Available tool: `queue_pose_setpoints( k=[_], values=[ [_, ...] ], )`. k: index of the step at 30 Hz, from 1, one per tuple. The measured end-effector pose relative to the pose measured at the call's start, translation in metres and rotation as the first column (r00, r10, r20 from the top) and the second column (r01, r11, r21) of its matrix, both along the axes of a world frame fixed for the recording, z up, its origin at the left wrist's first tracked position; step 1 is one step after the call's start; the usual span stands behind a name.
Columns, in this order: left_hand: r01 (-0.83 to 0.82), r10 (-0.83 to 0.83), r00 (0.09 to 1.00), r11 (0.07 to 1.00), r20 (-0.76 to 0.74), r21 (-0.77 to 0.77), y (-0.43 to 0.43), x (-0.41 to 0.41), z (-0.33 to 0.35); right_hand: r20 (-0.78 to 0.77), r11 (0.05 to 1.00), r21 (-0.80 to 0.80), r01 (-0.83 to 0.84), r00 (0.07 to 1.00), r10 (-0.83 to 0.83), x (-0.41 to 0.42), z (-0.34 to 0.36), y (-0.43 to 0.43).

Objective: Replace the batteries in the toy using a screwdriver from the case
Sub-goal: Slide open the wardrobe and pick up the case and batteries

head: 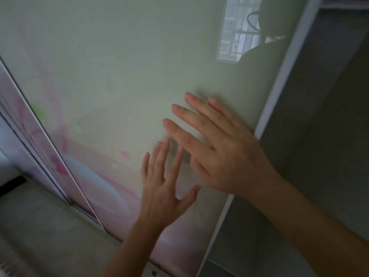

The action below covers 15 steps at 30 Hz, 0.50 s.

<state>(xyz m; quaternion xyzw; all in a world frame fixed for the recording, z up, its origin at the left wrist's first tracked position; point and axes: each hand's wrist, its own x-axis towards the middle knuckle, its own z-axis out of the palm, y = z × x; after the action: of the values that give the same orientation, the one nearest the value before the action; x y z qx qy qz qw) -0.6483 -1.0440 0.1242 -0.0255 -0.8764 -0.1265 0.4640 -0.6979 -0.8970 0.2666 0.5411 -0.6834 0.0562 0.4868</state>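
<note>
Spread on the door panel (pixel 119 66): right hand (pixel 225 156) above and right of left hand (pixel 159 186), close together. Just right of the right hand, the panel's edge strip (pixel 285 76). Well left of both, a second panel (pixel 24 124).

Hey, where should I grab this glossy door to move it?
On the door, probably the white edge strip along its right side, coming from the dark gap beside it and hooking fingers round it. The panel is flat and glossy, with no handle in view, so the left hand and right hand lying flat on it can only press.
</note>
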Motion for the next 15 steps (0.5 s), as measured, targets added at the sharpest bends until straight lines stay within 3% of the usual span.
queue_pose_setpoints(
  k=[6,10,15],
  values=[
    [-0.03,0.03,0.999,0.999,0.01,-0.014,0.055,-0.023,0.007,-0.11,0.999,-0.005,0.032,0.993,-0.033,-0.012,0.013,0.022],
    [-0.153,0.155,0.987,0.987,0.043,-0.04,0.042,-0.034,-0.003,-0.255,0.994,0.064,0.094,0.964,-0.074,-0.033,0.021,0.019],
    [-0.152,0.151,0.988,0.985,-0.016,-0.086,0.022,-0.036,-0.003,-0.388,0.992,0.112,0.062,0.922,-0.013,-0.055,0.023,0.002]
  ],
)
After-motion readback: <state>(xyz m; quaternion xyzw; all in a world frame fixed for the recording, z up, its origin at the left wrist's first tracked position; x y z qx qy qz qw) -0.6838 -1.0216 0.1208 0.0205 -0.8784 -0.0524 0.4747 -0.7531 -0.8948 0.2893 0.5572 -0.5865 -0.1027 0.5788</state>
